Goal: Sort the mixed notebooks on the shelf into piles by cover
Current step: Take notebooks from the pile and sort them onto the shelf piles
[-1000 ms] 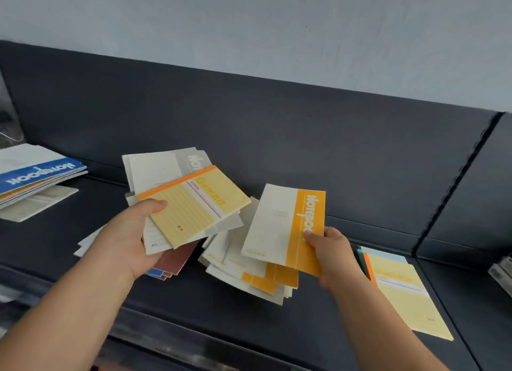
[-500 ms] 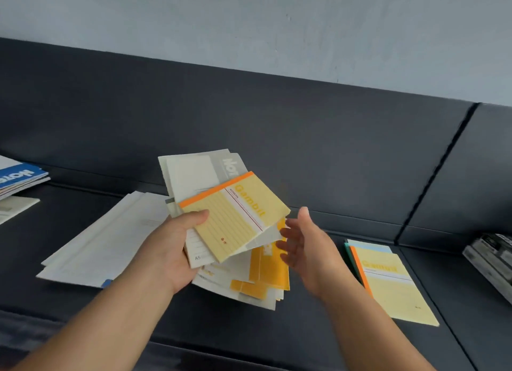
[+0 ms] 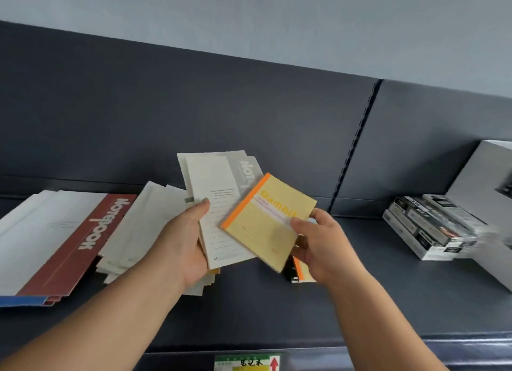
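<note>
My left hand (image 3: 182, 243) grips a fanned bundle of white and grey notebooks (image 3: 216, 193) above the dark shelf (image 3: 249, 309). On top of that bundle lies a small yellow "Gambit" notebook (image 3: 266, 221) with an orange spine, and my right hand (image 3: 318, 246) pinches its right edge with thumb on the cover. Under my right hand, a yellow and orange notebook pile (image 3: 300, 272) peeks out on the shelf. To the left lie a maroon "Notebook" cover (image 3: 80, 246) on white ones, and a loose white pile (image 3: 138, 226).
Stacked black and white boxes (image 3: 426, 226) sit at the right, beside a large white box (image 3: 482, 193). A blue cover edge (image 3: 22, 301) shows at the lower left. The shelf's back panel (image 3: 194, 115) rises behind; a green price label (image 3: 246, 363) hangs on the front edge.
My right hand put the orange notebook down on the pile, came back open, and now pinches the yellow Gambit notebook on the left hand's bundle. The view has swung right.
</note>
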Demonstrator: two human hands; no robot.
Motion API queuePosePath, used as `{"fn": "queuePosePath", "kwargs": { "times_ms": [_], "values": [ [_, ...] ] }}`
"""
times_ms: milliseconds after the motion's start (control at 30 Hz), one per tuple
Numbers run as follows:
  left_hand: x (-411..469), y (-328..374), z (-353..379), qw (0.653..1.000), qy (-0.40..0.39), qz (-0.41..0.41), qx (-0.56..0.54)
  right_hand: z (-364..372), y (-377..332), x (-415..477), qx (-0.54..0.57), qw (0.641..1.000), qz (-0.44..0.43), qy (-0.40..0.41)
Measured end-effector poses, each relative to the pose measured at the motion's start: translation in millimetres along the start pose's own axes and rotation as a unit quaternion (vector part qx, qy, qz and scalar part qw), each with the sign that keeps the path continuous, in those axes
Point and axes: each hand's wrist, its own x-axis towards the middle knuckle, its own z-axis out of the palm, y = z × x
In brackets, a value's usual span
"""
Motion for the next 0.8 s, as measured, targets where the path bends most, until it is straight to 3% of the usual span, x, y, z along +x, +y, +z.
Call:
{"fn": "queuePosePath", "kwargs": {
  "times_ms": [200,333,467,600,633,700,767,800],
  "values": [
    [4.0,-12.7,13.3,0.999,0.001,-0.022,0.038,-72.2,-26.4,25.9,-0.063,0.995,-0.018,0.079],
    [3.5,-15.9,16.4,0.998,0.004,-0.022,0.055,-97.0,-22.6,49.3,-0.191,0.977,-0.016,0.090],
    [1.7,-19.2,18.3,0.997,0.008,-0.031,0.074,-96.9,7.6,68.9,-0.393,0.914,-0.041,0.086],
    [0.4,-22.7,19.3,0.995,0.001,-0.033,0.093,-93.6,15.3,68.2,-0.477,0.869,-0.073,0.110],
    [0.5,-23.6,19.1,0.995,0.000,-0.031,0.097,-89.9,10.4,64.3,-0.468,0.870,-0.104,0.118],
    [1.3,-25.2,19.9,0.994,-0.002,-0.026,0.102,-75.3,-4.5,50.4,-0.347,0.923,-0.139,0.090],
    [2.3,-26.3,21.9,0.995,0.000,-0.028,0.100,-53.4,-18.0,33.5,-0.185,0.981,-0.048,-0.042],
    [2.5,-26.5,23.0,0.995,-0.001,-0.029,0.096,-45.4,-17.7,30.3,-0.148,0.984,0.003,-0.101]
  ]
}}
